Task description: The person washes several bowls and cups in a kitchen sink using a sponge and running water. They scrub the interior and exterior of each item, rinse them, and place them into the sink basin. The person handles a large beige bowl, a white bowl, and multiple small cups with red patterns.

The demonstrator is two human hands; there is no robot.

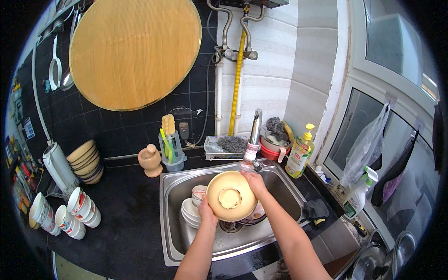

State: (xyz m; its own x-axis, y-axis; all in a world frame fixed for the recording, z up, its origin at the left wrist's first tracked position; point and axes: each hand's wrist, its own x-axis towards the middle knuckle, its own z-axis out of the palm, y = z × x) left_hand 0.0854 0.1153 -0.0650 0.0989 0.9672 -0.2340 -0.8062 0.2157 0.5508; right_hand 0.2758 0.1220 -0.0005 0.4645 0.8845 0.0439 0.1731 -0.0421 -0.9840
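Note:
A cream-yellow bowl [217,183] is tilted up over the sink, its underside and round foot ring turned toward me. My left hand [207,211] grips its lower left rim, and my right hand [254,184] grips its upper right rim. Just behind the bowl is the faucet [255,128] with its pinkish-white nozzle; I cannot tell whether water runs. In the steel sink [170,233] below, stacked white bowls [190,211] stand left of my left hand. A dark-rimmed dish [258,217] sits partly hidden beneath the held bowl.
Stacked bowls [85,156] and patterned cups [84,205] stand on the left counter. Behind the sink are a wooden mortar [150,161], a utensil holder [172,151] and a wire rack [226,147]. A yellow pump bottle [301,154] and a spray bottle [359,196] stand at right.

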